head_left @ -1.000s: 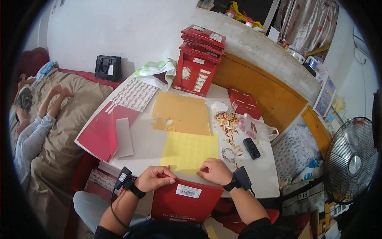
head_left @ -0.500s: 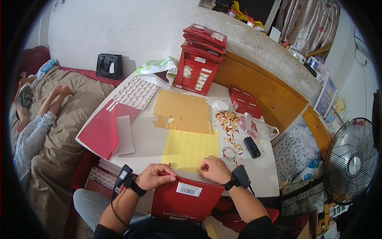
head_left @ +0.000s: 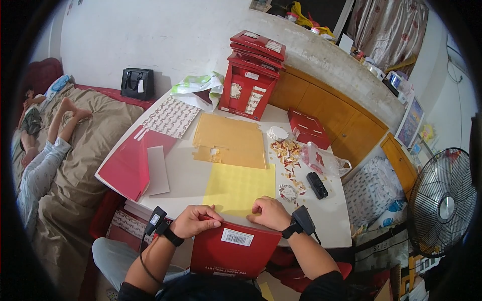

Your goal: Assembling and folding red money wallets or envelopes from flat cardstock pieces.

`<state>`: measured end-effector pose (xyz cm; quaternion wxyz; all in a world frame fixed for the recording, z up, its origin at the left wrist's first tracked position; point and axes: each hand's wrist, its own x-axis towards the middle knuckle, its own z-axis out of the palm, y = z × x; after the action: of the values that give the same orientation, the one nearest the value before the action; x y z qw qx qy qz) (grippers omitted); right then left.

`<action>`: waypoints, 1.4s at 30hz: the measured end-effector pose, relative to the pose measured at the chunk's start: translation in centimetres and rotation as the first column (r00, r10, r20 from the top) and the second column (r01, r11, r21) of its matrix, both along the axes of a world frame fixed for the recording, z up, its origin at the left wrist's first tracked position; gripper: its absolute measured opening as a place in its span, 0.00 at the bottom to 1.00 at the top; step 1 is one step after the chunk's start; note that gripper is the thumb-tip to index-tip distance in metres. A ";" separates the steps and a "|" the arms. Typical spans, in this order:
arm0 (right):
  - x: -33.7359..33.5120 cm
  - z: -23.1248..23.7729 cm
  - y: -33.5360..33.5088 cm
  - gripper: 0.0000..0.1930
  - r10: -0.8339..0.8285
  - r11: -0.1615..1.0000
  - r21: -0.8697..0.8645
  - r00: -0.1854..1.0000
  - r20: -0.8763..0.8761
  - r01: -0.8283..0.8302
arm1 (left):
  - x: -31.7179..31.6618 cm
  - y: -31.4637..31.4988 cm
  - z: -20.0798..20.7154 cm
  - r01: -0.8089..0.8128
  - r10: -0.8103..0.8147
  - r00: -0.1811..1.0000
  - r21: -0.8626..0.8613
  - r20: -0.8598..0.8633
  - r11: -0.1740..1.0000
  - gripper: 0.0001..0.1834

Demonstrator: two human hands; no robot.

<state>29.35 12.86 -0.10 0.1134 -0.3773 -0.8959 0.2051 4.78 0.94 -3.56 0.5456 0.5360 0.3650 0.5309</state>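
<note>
A red cardboard folder with a white barcode label leans upright against the near edge of the table. My left hand grips its upper left edge, thumb on the outer face. My right hand is just behind the folder's upper right edge, over the near part of a yellow sheet. Its fingers are curled in and pressed together; whatever they hold, if anything, is too small to see. Beyond the yellow sheet lies a tan backing sheet with torn-out bits on its left side.
Small red and cream paper scraps lie right of the sheets, beside a black device and a clear plastic bag. Stacked red folders stand at the back. Pink folder at left; fan at right; people lie on the bed.
My right hand has shifted very slightly left along the folder's edge. My left hand keeps its grip. On the bed, a person's feet have moved.
</note>
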 end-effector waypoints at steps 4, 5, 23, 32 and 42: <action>0.2 -0.5 0.2 0.15 -0.009 1.000 0.000 1.000 -0.030 0.009 | 0.0 0.0 -0.1 -0.004 0.004 1.000 0.003 -0.007 1.000 0.04; 0.2 -0.5 0.1 0.15 -0.010 1.000 -0.007 0.999 -0.046 0.009 | 0.0 0.0 -0.1 -0.006 0.006 1.000 0.000 -0.009 1.000 0.04; -0.1 -0.1 -0.2 0.13 -0.043 0.999 -0.017 0.998 -0.045 0.042 | 0.0 -0.1 0.1 -0.009 0.009 1.000 -0.002 -0.011 1.000 0.04; -0.2 -0.2 0.1 0.13 -0.026 1.000 -0.009 1.000 -0.007 0.026 | -0.2 0.0 -0.4 -0.005 0.005 1.000 0.009 -0.012 1.000 0.04; -0.2 0.3 -0.4 0.13 -0.002 1.000 0.019 1.000 -0.031 0.003 | -0.1 -0.1 -0.2 0.001 -0.001 1.000 -0.003 -0.014 1.000 0.03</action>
<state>29.14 12.48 0.21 0.1313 -0.3740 -0.8955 0.2022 4.67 0.87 -3.73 0.5440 0.5390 0.3695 0.5263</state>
